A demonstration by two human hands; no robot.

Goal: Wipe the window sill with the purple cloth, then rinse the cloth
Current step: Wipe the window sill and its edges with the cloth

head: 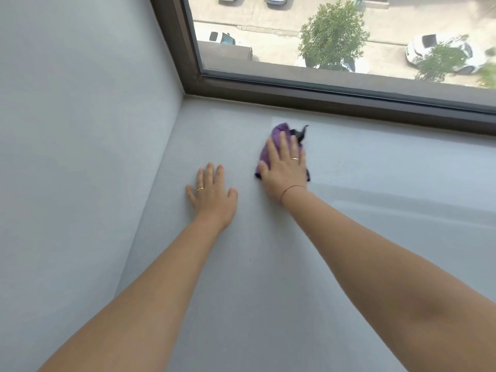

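Here I am looking down at a wide grey window sill (268, 277). It meets a grey wall (67, 130) on the left and a dark brown window frame (322, 96) at the back. Through the glass I can make out a tree (332, 36) and a white car (418, 48) on pavement below. A shinier band (402, 200) crosses the sill to the right of the hands.

The left hand (212, 193) lies palm down on the bare sill, fingers straight and slightly spread, holding nothing. The right hand (285, 167), just beside it and nearer the frame, presses flat on the purple cloth (279, 129), fingers straight and close together. The cloth is bunched beneath the palm on the sill, its edges showing past the fingertips and by the thumb. Both bare forearms reach forward from the lower corners.
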